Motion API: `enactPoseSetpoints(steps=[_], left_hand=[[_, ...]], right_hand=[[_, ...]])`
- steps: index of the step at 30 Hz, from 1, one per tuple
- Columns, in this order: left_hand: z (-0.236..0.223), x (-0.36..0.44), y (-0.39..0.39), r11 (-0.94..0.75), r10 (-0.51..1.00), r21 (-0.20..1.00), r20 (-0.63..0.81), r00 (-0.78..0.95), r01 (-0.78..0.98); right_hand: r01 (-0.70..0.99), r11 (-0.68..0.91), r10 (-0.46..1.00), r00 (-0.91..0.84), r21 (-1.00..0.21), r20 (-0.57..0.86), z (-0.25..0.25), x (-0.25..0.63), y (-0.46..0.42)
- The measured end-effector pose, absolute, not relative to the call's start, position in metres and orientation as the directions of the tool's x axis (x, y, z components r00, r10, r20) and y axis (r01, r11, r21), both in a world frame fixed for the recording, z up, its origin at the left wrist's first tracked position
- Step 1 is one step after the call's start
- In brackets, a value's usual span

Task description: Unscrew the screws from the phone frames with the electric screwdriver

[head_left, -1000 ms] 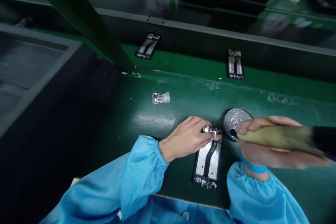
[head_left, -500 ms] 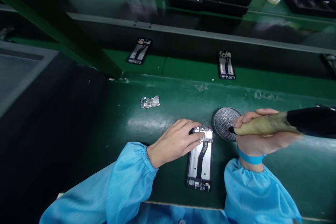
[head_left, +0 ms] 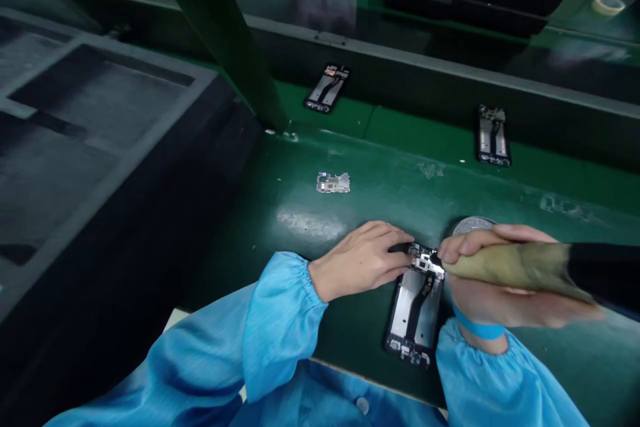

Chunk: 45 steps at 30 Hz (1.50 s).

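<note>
An opened phone (head_left: 413,307) lies on the green bench, with a silvery inner plate, a dark ribbon cable and boards at both ends. My left hand (head_left: 367,260) holds its upper left edge with bent fingers. Wrapped round the tan-taped grip of an electric screwdriver (head_left: 510,270) is my right hand (head_left: 485,300), which wears a blue wrist strap. The driver's dark tip is at the phone's top board; whether it touches a screw is too small to tell. Behind the right hand sits a round dimpled metal dish (head_left: 473,223), partly hidden.
A loose circuit board (head_left: 333,183) lies left of the phone. Two more opened phones, one left (head_left: 327,88) and one right (head_left: 493,137), lie on the strip behind. A green post (head_left: 220,33) and dark grey trays (head_left: 100,113) stand at left. A tape roll (head_left: 608,5) is at the far right.
The screwdriver tip has come from over the dish to the phone's top board. My left fingers have drawn back from the board to the phone's edge. The view has swung left.
</note>
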<state>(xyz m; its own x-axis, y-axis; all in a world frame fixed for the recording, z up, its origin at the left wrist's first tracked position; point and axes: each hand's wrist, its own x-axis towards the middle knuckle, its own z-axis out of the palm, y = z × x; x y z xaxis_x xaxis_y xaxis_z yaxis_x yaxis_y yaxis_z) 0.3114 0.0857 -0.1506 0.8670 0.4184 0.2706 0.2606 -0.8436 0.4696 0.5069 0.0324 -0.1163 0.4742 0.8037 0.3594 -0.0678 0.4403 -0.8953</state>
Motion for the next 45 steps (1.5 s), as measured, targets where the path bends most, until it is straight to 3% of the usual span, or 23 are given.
enactPoseSetpoints(steps=[3,8,15,20,24,27,38,43,45], left_hand=[[-0.150,0.312,0.085,-0.846,0.419,0.469,0.293,0.859,0.253],[-0.148,0.313,0.085,-0.846,0.423,0.467,0.295,0.857,0.257],[-0.149,0.313,0.085,-0.846,0.421,0.467,0.292,0.859,0.257],[-0.149,0.311,0.085,-0.828,0.431,0.498,0.272,0.861,0.257],[-0.149,0.311,0.084,-0.826,0.440,0.497,0.271,0.856,0.267],[-0.148,0.310,0.084,-0.824,0.447,0.497,0.270,0.853,0.274],[-0.151,0.308,0.085,-0.828,0.435,0.492,0.266,0.860,0.267],[-0.149,0.310,0.085,-0.826,0.439,0.493,0.257,0.861,0.274],[-0.148,0.311,0.086,-0.829,0.429,0.494,0.258,0.866,0.263]], right_hand=[[-0.025,0.522,0.780,0.419,-0.853,0.465,-0.123,0.498,0.040],[0.023,0.523,0.756,0.450,-0.852,0.476,-0.127,0.496,0.042],[-0.041,0.559,0.761,0.422,-0.828,0.493,-0.131,0.485,0.042],[0.129,0.610,0.619,0.539,-0.782,0.571,-0.113,0.524,0.035],[0.218,0.474,0.544,0.689,-0.853,0.478,-0.113,0.557,0.030],[0.163,0.422,0.591,0.697,-0.892,0.406,-0.121,0.565,0.030],[0.127,0.388,0.599,0.718,-0.913,0.354,-0.122,0.560,0.033],[0.221,0.528,0.548,0.649,-0.820,0.528,-0.109,0.566,0.016],[0.141,0.542,0.625,0.591,-0.829,0.510,-0.102,0.558,0.010]])
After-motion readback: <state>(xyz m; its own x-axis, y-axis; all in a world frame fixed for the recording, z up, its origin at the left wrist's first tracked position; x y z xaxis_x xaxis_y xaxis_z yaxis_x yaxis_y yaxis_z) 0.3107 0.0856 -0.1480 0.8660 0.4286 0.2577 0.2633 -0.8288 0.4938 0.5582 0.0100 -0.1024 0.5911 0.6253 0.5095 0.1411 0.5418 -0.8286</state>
